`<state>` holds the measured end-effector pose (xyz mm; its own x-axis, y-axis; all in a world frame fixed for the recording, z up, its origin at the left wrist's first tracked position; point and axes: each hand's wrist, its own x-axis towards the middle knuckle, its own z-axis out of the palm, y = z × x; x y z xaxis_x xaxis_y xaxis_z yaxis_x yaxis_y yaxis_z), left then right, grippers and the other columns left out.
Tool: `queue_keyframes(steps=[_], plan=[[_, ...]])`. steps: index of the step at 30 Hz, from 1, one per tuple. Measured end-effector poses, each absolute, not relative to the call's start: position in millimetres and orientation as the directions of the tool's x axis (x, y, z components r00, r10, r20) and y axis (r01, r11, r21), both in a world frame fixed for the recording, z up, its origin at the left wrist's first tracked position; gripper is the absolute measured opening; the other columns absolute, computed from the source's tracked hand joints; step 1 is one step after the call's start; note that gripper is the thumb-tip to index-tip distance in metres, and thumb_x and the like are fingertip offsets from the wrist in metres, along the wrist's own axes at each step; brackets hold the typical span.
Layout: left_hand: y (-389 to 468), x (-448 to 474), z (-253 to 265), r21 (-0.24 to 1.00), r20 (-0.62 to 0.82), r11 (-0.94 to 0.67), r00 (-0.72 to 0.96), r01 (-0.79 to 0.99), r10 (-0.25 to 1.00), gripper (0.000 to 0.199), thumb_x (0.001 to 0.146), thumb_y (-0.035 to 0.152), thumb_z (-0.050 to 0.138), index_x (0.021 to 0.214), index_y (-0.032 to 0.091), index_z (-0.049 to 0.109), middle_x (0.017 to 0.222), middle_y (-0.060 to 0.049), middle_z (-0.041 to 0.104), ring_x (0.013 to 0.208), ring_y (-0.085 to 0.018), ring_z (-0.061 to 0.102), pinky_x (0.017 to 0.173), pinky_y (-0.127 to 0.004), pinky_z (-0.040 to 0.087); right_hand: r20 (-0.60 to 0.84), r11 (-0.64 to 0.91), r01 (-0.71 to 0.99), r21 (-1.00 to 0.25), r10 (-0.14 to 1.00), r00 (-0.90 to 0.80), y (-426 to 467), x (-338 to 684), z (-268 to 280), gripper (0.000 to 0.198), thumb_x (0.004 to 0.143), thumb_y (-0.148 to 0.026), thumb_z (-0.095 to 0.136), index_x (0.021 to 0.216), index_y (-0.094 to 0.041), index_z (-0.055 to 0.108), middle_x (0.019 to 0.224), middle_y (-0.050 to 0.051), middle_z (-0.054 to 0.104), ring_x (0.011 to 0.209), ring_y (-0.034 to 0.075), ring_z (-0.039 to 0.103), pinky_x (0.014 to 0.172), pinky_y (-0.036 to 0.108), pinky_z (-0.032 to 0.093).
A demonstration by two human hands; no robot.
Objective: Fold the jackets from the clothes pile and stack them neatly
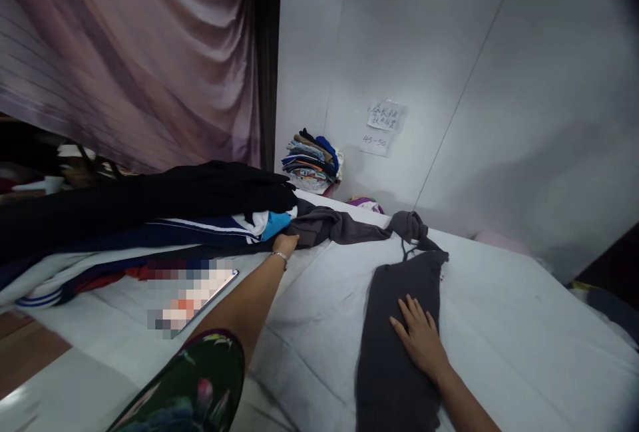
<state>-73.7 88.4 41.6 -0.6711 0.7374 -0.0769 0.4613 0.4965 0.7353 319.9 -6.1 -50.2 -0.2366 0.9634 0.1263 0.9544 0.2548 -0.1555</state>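
Observation:
A dark grey hoodie [394, 365] lies on the white-covered table, its body folded into a long narrow strip. At its far end are the bunched hood [408, 225] and a dark drawstring. One sleeve [344, 227] stretches out to the left, towards a pile of clothes. My left hand [286, 243], with a bracelet at the wrist, is closed on the end of that sleeve beside the pile. Flat on the hoodie's body rests my right hand [419, 335], fingers spread and holding nothing.
Unfolded clothes [150, 199], black on top, are heaped at the left. Near them a phone [200, 295] with a blurred-out screen lies on the table. A folded stack of clothes [310, 162] stands by the wall at the back, below and left of handwritten paper notes [382, 129].

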Motion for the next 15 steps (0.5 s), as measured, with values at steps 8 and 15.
queue_keyframes(steps=[8,15], plan=[[96,-68,74,0.688,0.091,0.371,-0.582,0.623,0.808,0.026,0.088,0.031,0.054,0.106,0.013,0.058,0.106,-0.01,0.063,0.099,-0.023,0.059,0.085,-0.038,0.046,0.065,0.219,0.928,-0.3,0.976,-0.209,-2,322,-46,0.062,0.088,-0.051,0.04,0.14,-0.018,0.043,0.152,0.009,0.029,0.142,0.027,0.021,0.114,0.052,0.017],[72,-1,126,0.522,0.465,-0.212,-0.067,0.826,0.883,0.026,0.084,0.011,0.042,0.101,0.021,0.059,0.113,-0.003,0.065,0.113,-0.017,0.053,0.1,-0.031,0.034,0.173,0.221,0.386,-0.896,0.973,-0.154,20,289,31,0.069,0.08,-0.055,0.054,0.138,-0.02,0.043,0.145,0.013,0.042,0.136,0.028,0.036,0.107,0.046,0.036]])
